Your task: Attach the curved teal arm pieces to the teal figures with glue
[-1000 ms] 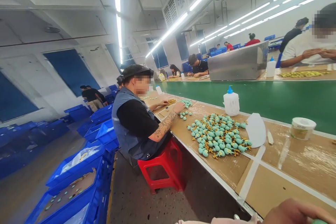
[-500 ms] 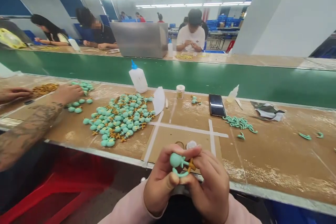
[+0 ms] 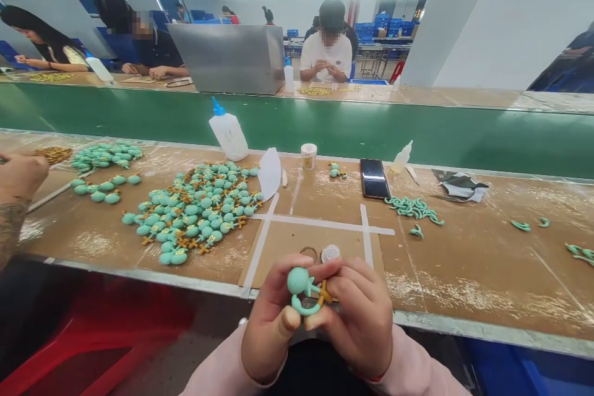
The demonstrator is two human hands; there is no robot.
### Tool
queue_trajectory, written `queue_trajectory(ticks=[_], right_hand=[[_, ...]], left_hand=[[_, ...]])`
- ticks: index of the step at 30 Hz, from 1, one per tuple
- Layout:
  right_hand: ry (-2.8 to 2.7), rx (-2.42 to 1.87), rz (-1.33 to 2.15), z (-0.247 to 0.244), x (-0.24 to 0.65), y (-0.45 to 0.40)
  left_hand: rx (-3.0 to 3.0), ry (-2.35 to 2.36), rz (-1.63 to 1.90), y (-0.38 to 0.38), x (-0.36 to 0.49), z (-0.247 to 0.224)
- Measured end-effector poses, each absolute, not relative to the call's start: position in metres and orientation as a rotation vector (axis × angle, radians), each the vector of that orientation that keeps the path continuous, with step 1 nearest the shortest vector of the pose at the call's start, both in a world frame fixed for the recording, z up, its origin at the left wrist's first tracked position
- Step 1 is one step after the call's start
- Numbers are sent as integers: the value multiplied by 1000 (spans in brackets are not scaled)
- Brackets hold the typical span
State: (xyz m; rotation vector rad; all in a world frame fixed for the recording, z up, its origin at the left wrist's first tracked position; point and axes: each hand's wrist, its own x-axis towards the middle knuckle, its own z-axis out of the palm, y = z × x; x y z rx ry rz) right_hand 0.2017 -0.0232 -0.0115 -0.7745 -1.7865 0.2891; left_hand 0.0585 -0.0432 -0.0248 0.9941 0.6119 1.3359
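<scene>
From the head camera, the person's left hand (image 3: 271,322) and right hand (image 3: 359,322) meet just over the near edge of the surface (image 3: 464,284), and the fingers (image 3: 346,278) of both are curled closed on a teal moulded piece (image 3: 301,284), a round bulb with a curved teal strip and a gold-coloured cross part. The left thumb presses below the bulb and the right fingers wrap the cross end, apparently to steady the join while leaving the bulb exposed to view. Just beyond the fingers lie a small white cap (image 3: 330,253) and a thin ring (image 3: 309,252), inside a square of white tape (image 3: 320,220) that seems to mark a work spot. Further ahead and to the left of the fingers spreads a heap of teal balls with gold crosses (image 3: 195,210), within easy reach, beside a glue bottle with a blue nozzle (image 3: 227,136). To the right of the fingers lie curved teal strips (image 3: 413,209) and a phone (image 3: 374,178). Nothing stands between the hands and these. At far left, a co-worker's tattooed arm (image 3: 12,235) reaches in, and a green conveyor belt (image 3: 325,124) runs behind everything.
</scene>
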Motion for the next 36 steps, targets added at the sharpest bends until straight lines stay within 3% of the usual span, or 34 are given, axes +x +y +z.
queue_trajectory(ticks=[5, 10, 17, 27, 29, 32, 36], right_hand=[[-1851, -792, 174, -10, 207, -11], [-1925, -837, 300, -10, 210, -6], [-2067, -881, 260, -8, 219, -1], [-2425, -745, 114, 4, 223, 48], [-2444, -929, 130, 3, 230, 86], [-2347, -1610, 59, 3, 245, 169], [-2133, -1985, 5, -4, 259, 277]], left_hand=[[1068, 803, 1405, -37, 50, -30], [1125, 1000, 1468, -22, 52, -30], [773, 944, 1352, -8, 62, -21], [885, 1057, 1236, 17, 41, -30], [904, 1135, 1251, 24, 28, -34], [1010, 1285, 1275, 30, 4, -43], [1271, 1496, 1188, 23, -30, -52]])
